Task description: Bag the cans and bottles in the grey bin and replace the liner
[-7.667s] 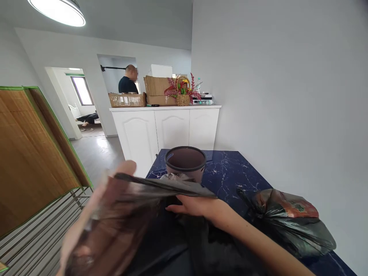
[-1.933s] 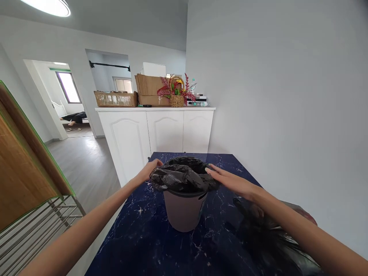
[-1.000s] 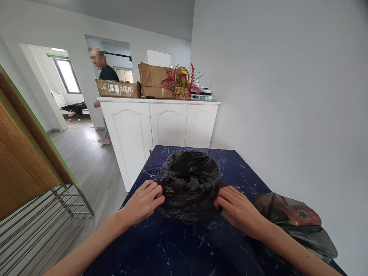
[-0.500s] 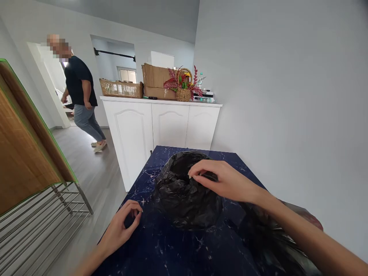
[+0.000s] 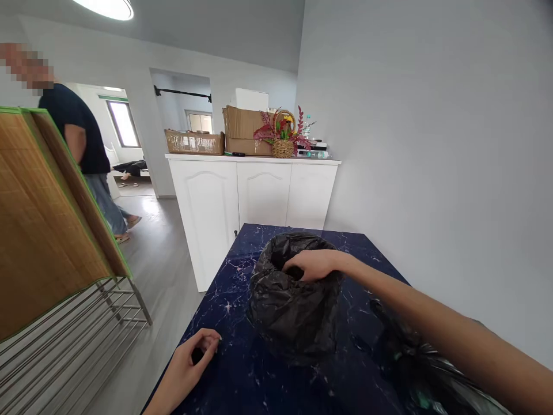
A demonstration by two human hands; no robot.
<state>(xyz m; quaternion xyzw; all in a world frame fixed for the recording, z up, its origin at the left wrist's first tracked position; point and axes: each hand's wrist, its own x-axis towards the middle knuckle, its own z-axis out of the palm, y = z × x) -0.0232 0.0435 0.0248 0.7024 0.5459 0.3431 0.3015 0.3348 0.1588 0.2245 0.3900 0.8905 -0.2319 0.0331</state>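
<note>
A black plastic bag (image 5: 296, 317), round and wrinkled with its mouth spread wide, stands on the dark blue marbled table (image 5: 268, 380). Any container beneath the plastic is hidden. My right hand (image 5: 313, 265) reaches over the rim into the mouth from the right. Its fingertips are out of sight inside, so I cannot tell whether they grip anything. Near the table's left edge rests my left hand (image 5: 196, 354), apart from the bag. Its thumb and fingers curl together into a loose ring, with nothing visible in them.
More crumpled black and clear plastic (image 5: 415, 357) lies under my right forearm. Beyond the table, a white cabinet (image 5: 203, 196) bears cardboard boxes (image 5: 248, 129) and a flower basket (image 5: 283, 148). On the left are a metal rack (image 5: 140, 302) with a mat and a person (image 5: 82, 138).
My right hand has gone from above the rim down into the bag's mouth. The bag's near side looks taller and less slumped. The person has moved left, behind the mat.
</note>
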